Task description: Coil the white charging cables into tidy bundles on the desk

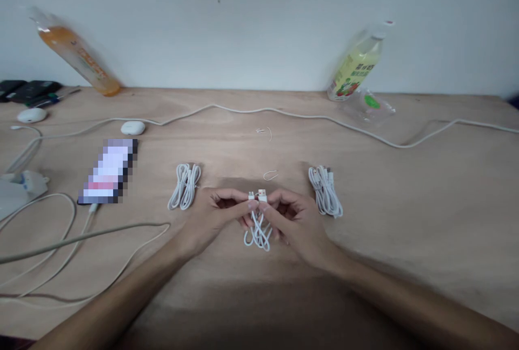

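Both hands meet over the middle of the table, pinching a white USB cable (259,231) just below its two plugs. My left hand (217,215) is closed on the smaller plug's end, and my right hand (294,220) on the wider USB plug's end. Loose loops of the cable hang below the fingertips. A coiled white cable bundle (184,186) lies left of my left hand. Another coiled cable bundle (325,192) rests right of my right hand. Just beyond the fingers is a bent white tie (270,175), with smaller tie pieces (263,131) farther back.
A phone (108,171) with a cord plugged in lies at left, near white earbud cases and a power strip (24,190). One long white cord (267,110) crosses the table's back. An orange drink bottle (77,58) and a yellow-labelled bottle (357,66) stand by the wall.
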Action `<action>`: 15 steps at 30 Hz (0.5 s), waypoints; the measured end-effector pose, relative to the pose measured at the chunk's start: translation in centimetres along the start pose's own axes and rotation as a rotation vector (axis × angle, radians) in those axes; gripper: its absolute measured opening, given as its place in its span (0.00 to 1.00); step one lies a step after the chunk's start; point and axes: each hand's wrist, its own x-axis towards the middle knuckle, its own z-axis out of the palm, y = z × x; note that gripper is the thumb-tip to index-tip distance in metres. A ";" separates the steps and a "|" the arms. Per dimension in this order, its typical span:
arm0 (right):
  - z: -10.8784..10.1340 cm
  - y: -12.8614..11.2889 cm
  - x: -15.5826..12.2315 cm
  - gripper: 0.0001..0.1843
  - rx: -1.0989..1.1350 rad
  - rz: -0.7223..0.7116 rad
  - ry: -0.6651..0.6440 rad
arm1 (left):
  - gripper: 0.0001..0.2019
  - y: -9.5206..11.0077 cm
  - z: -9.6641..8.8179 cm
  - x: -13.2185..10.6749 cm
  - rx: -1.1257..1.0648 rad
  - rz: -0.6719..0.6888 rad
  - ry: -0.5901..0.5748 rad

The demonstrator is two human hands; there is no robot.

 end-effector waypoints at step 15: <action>-0.1 0.0 0.0 0.21 -0.038 0.000 -0.020 | 0.08 0.2 0.1 0.0 0.017 0.015 -0.007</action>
